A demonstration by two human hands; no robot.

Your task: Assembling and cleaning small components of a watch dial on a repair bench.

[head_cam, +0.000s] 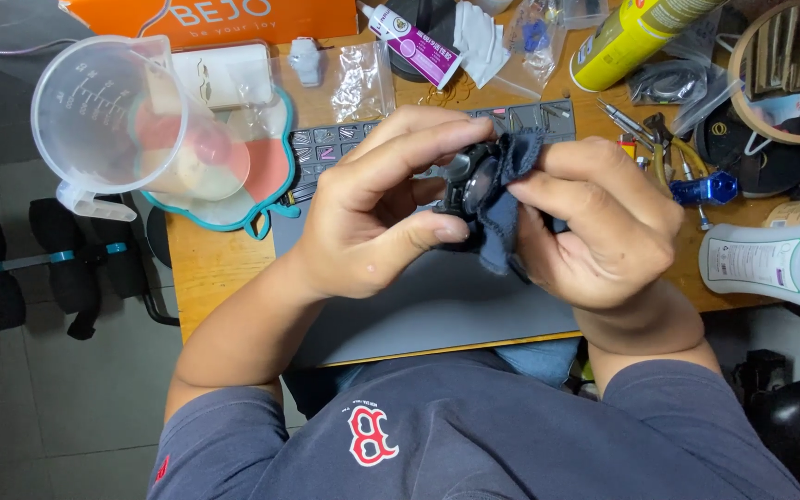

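Observation:
My left hand [377, 208] grips a small black round object [470, 181], its thumb and fingers wrapped around the edge. My right hand [604, 227] presses a dark blue cloth [509, 190] against that object from the right side. Both hands hover close together above a grey work mat [418, 310] on the wooden desk. Much of the black object is hidden by the cloth and my fingers.
A clear measuring jug [113, 116] stands at the left over a teal-edged tray [252, 208]. A glue tube [414, 37], a yellow spray can [627, 37], pliers and screwdrivers [664, 148], a blue tool [706, 188] and a white bottle [775, 264] crowd the back and right.

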